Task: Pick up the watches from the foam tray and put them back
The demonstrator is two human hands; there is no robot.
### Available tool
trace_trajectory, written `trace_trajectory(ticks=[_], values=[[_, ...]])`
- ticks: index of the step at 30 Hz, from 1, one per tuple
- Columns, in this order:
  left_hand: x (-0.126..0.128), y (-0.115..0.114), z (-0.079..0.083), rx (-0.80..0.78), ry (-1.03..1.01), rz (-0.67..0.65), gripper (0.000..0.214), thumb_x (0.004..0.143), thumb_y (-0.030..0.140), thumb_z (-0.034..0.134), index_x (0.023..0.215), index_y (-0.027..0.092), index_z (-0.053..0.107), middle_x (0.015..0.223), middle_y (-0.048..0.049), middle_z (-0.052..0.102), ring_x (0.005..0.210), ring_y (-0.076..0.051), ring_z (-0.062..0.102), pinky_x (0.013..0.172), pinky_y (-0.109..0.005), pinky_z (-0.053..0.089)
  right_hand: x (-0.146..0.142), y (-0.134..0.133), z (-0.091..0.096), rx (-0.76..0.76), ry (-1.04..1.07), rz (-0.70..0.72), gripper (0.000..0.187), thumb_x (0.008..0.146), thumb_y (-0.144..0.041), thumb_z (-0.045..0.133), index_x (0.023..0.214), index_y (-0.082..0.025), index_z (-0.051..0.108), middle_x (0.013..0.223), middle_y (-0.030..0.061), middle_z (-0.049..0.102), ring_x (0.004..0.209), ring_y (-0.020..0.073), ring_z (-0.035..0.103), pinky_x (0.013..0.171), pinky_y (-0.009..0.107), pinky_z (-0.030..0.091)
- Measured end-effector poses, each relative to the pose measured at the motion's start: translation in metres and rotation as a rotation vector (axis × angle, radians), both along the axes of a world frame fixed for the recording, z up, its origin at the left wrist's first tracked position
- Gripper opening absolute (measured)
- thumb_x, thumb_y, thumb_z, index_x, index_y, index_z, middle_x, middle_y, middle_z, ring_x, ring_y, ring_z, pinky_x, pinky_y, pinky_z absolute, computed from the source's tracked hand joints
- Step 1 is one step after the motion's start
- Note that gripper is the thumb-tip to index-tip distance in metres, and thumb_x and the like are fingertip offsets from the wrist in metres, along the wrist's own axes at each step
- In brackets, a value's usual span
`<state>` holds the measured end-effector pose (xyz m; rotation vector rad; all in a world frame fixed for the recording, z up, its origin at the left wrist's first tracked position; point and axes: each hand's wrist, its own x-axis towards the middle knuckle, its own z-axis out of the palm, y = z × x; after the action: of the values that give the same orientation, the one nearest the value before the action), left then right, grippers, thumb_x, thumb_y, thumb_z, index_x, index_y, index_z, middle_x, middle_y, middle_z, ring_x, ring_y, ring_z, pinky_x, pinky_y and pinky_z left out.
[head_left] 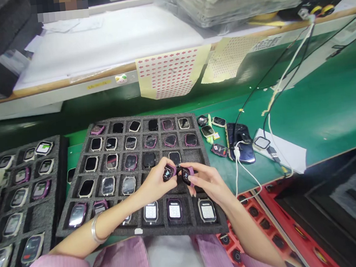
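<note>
A dark-faced watch (168, 173) is clamped in the left grip (156, 181); just right of it, a purple-edged watch (187, 176) is pinched by the right grip (208, 181), both held above the foam tray (192, 155).

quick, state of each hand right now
Left hand: closed, holding a watch with its screen lit.
Right hand: closed, holding a second watch, purple-edged.

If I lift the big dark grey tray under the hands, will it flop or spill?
Probably not floppy: the dark grey tray looks thick and straight-edged. It might feel fairly heavy, with so many watches in it. If it tipped, they could tumble out, since no lid covers them.
</note>
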<state>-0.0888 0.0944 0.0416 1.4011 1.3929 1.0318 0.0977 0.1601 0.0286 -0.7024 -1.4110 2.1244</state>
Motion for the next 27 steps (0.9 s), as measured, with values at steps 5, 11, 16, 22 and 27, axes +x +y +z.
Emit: trace_trajectory(ticks=[5, 11, 16, 22, 27], values=[[0.0016, -0.001, -0.0006, 0.006, 0.001, -0.02, 0.018, 0.076, 0.013, 0.052, 0.09, 0.021, 0.044, 0.085, 0.0013, 0.053, 0.081, -0.015, 0.052, 0.078, -0.027, 0.04, 0.0008, -0.001, -0.0004, 0.017, -0.025, 0.011, 0.036, 0.084, -0.022, 0.068, 0.12, -0.018, 0.063, 0.06, -0.0008, 0.064, 0.051, 0.0109, 0.059, 0.053, 0.022, 0.049], [0.001, -0.0015, 0.0009, -0.014, -0.009, -0.02, 0.016, 0.077, 0.014, 0.052, 0.089, 0.021, 0.044, 0.081, 0.0021, 0.052, 0.077, -0.015, 0.05, 0.076, -0.027, 0.04, -0.0007, -0.0027, 0.0049, 0.03, -0.049, -0.008, 0.038, 0.083, -0.023, 0.069, 0.12, -0.018, 0.064, 0.065, -0.0006, 0.063, 0.05, 0.0109, 0.059, 0.05, 0.023, 0.048], [0.0007, -0.0016, 0.0004, 0.004, -0.001, -0.042, 0.02, 0.075, 0.012, 0.052, 0.091, 0.021, 0.044, 0.086, 0.0009, 0.053, 0.082, -0.015, 0.052, 0.08, -0.028, 0.041, -0.001, -0.0025, 0.0045, 0.041, -0.048, 0.0, 0.037, 0.083, -0.022, 0.069, 0.12, -0.018, 0.065, 0.063, -0.0016, 0.061, 0.05, 0.0105, 0.059, 0.051, 0.022, 0.049], [0.0, -0.0031, 0.002, 0.024, -0.004, -0.052, 0.02, 0.077, 0.01, 0.051, 0.093, 0.021, 0.044, 0.087, 0.0007, 0.052, 0.082, -0.015, 0.051, 0.08, -0.028, 0.04, -0.0009, -0.001, 0.0031, 0.053, -0.035, 0.002, 0.038, 0.083, -0.021, 0.069, 0.121, -0.021, 0.064, 0.068, -0.0015, 0.059, 0.049, 0.0094, 0.059, 0.05, 0.021, 0.049], [-0.0014, -0.0039, 0.0027, 0.037, -0.005, -0.05, 0.02, 0.077, 0.01, 0.051, 0.093, 0.021, 0.044, 0.087, 0.0008, 0.051, 0.082, -0.015, 0.05, 0.08, -0.028, 0.04, -0.0012, -0.0023, 0.0052, 0.054, -0.065, -0.024, 0.038, 0.082, -0.022, 0.07, 0.119, -0.021, 0.066, 0.078, 0.0009, 0.061, 0.051, 0.0097, 0.06, 0.05, 0.023, 0.05]])
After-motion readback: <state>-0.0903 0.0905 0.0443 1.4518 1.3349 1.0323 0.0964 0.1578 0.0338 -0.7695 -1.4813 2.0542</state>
